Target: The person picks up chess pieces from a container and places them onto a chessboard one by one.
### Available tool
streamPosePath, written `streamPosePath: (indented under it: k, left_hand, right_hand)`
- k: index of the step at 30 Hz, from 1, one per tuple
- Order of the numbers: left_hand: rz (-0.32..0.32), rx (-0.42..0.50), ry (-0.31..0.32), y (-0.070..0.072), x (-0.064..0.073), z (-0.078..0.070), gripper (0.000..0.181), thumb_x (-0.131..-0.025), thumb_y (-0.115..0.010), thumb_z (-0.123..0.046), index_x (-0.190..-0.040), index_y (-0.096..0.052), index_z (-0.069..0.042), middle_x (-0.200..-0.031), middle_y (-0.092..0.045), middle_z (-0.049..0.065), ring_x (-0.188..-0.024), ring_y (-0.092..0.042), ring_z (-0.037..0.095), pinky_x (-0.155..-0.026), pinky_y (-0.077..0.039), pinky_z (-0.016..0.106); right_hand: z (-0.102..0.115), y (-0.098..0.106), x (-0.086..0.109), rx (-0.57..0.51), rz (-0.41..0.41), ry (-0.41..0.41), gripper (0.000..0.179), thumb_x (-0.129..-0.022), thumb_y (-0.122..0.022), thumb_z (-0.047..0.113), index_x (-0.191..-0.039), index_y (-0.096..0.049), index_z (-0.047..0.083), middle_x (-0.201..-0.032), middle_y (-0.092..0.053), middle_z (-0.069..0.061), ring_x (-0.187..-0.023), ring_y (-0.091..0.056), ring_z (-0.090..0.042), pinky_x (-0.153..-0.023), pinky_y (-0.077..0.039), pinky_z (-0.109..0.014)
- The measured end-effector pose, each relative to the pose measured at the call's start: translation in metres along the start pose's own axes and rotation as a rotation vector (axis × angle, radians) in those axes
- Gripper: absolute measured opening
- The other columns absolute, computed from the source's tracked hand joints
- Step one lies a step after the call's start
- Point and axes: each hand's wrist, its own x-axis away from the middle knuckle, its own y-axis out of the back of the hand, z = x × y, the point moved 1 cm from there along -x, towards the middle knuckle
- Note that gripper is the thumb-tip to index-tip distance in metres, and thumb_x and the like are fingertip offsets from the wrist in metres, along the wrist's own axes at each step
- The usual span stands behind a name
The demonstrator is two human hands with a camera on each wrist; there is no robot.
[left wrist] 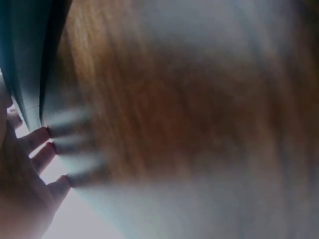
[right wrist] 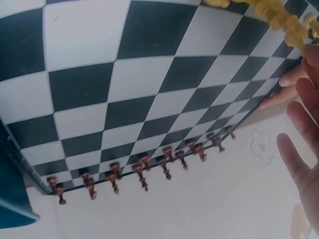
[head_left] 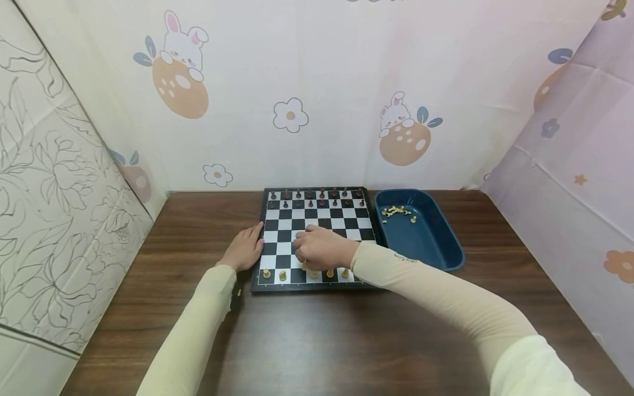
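A black-and-white chessboard point(head_left: 284, 248) lies on the table with dark red-brown chess pieces point(head_left: 322, 203) along its far two rows. Several cream-yellow chess pieces point(head_left: 282, 275) stand on the near row. My right hand point(head_left: 319, 247) reaches over the near half of the board, fingers bent down at a cream chess piece point(head_left: 304, 266); in the right wrist view a yellowish piece point(right wrist: 295, 39) meets a fingertip. The grip itself is partly hidden. My left hand point(head_left: 245, 248) rests at the board's left edge, fingers extended; the left wrist view shows its spread fingers point(left wrist: 42, 157).
Right of the board stands a blue tray point(head_left: 421, 234) with several cream pieces point(head_left: 396, 211) lying in its far left part. A brown wooden table point(head_left: 317, 341) bears everything. Patterned cloth point(head_left: 337, 66) hangs behind, with panels at both sides.
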Motion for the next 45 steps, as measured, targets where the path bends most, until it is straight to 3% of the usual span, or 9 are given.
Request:
streamPosePath:
  k: [6,18,27,34,40,45]
  left_hand:
    - [-0.001,0.006,-0.004,-0.001,0.0,-0.001,0.057,-0.102,-0.033,-0.025,-0.152,-0.018,-0.002,-0.15,-0.029,0.023,-0.137,-0.027,0.038,-0.113,-0.019,0.048]
    - [-0.006,0.001,0.006,0.0,-0.002,-0.004,0.057,-0.102,-0.032,-0.025,-0.152,-0.018,-0.002,-0.15,-0.03,0.022,-0.138,-0.026,0.037,-0.114,-0.018,0.047]
    - [-0.005,0.002,0.006,-0.002,-0.002,-0.002,0.057,-0.102,-0.032,-0.026,-0.152,-0.018,-0.002,-0.15,-0.029,0.022,-0.138,-0.026,0.038,-0.113,-0.018,0.047]
    - [-0.009,0.002,0.002,-0.002,-0.002,0.0,0.056,-0.102,-0.031,-0.025,-0.152,-0.018,-0.002,-0.15,-0.029,0.023,-0.138,-0.026,0.038,-0.114,-0.017,0.048]
    - [-0.016,0.003,-0.008,-0.002,-0.002,0.001,0.057,-0.102,-0.031,-0.025,-0.152,-0.017,-0.001,-0.15,-0.029,0.023,-0.137,-0.026,0.039,-0.113,-0.018,0.048]
    - [-0.015,-0.003,-0.004,-0.002,-0.002,0.003,0.057,-0.102,-0.032,-0.025,-0.151,-0.017,-0.001,-0.15,-0.029,0.023,-0.137,-0.026,0.039,-0.113,-0.018,0.048]
  right_hand:
    - [0.007,-0.008,-0.007,-0.001,0.009,0.012,0.011,-0.083,-0.072,0.024,-0.092,-0.076,0.019,-0.091,-0.067,0.008,-0.085,-0.055,-0.01,-0.079,-0.044,-0.028]
    - [0.013,-0.015,-0.008,0.014,-0.009,0.026,0.01,-0.084,-0.072,0.024,-0.091,-0.076,0.019,-0.088,-0.066,0.008,-0.08,-0.052,-0.01,-0.076,-0.043,-0.027]
    - [0.011,-0.016,-0.006,-0.007,0.008,0.007,0.012,-0.084,-0.071,0.024,-0.094,-0.076,0.019,-0.091,-0.066,0.008,-0.084,-0.054,-0.01,-0.081,-0.044,-0.028]
    - [0.003,-0.006,0.005,-0.032,-0.008,-0.02,0.014,-0.081,-0.069,0.017,-0.093,-0.075,0.02,-0.094,-0.065,0.008,-0.089,-0.055,-0.011,-0.085,-0.044,-0.031]
    - [-0.008,0.004,0.018,-0.042,-0.019,-0.066,0.011,-0.082,-0.071,0.021,-0.093,-0.075,0.02,-0.093,-0.065,0.008,-0.087,-0.054,-0.011,-0.084,-0.044,-0.032]
    - [-0.021,0.009,0.033,-0.025,-0.073,-0.092,0.01,-0.081,-0.071,0.019,-0.09,-0.075,0.018,-0.09,-0.064,0.006,-0.085,-0.054,-0.013,-0.081,-0.044,-0.034]
